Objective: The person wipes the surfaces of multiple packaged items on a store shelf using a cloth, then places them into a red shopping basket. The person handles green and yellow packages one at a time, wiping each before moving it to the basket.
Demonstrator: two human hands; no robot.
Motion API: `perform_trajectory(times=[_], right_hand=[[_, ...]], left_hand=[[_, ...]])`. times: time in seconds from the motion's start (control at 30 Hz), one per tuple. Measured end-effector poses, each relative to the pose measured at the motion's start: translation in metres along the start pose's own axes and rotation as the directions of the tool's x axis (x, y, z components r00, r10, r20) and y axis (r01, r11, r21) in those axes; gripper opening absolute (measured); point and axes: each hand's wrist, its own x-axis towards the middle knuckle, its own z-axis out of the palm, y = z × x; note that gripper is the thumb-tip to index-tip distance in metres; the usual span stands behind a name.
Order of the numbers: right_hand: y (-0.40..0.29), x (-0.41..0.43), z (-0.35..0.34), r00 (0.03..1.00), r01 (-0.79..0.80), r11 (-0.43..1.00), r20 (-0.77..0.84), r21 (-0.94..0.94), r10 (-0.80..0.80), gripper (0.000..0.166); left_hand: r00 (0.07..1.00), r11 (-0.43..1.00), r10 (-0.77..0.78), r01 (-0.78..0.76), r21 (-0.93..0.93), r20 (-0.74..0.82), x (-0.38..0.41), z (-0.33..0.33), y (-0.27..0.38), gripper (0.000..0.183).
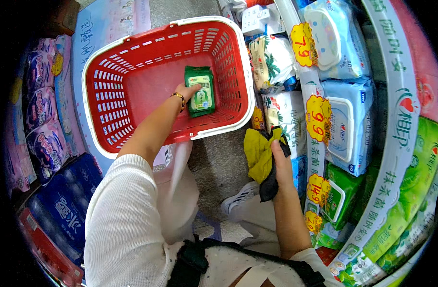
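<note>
My left hand (186,92) reaches into a red plastic shopping basket (168,59) with a white rim. Its thumb lies over the front of a green-and-white soft packet (201,102), and its fingers are at the packet's left side, partly hidden. The packet is in the right half of the basket. In my right hand (283,165) is a crumpled cloth (259,154), yellow-green with dark grey parts, held below and right of the basket, close to the shelf.
On the right, shelves with curved label strips (314,143) hold packs of wet wipes (343,129) and cotton towels (285,118). Sanitary pad packs (43,104) and a blue tissue bundle (66,208) stand on the left. My shoe (240,197) is on the grey floor (211,168).
</note>
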Motion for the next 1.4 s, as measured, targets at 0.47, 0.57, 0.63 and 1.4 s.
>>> perform_trajectory(times=[0.47,0.57,0.63,1.4], right_hand=[[0.002,0.008,0.000,0.999,-0.047,0.996,0.002,0.075,0.047,0.042],[0.001,0.005,-0.002,1.000,-0.015,1.000,-0.017,-0.004,0.015,0.042],[0.011,0.008,-0.007,0.999,-0.016,1.000,-0.043,-0.008,0.015,0.042],[0.003,0.033,0.057,0.941,0.228,0.868,0.328,-0.442,-0.080,0.038]], left_hand=[[0.861,0.927,-0.341,0.375,-0.018,0.376,-0.001,-0.022,0.010,0.050],[0.908,0.968,-0.249,0.242,0.064,0.335,0.001,-0.008,0.013,0.055],[0.923,0.967,-0.242,0.203,0.154,0.300,0.000,-0.002,0.019,0.062],[0.960,0.966,0.204,-0.230,0.118,0.194,0.019,0.001,0.031,0.078]])
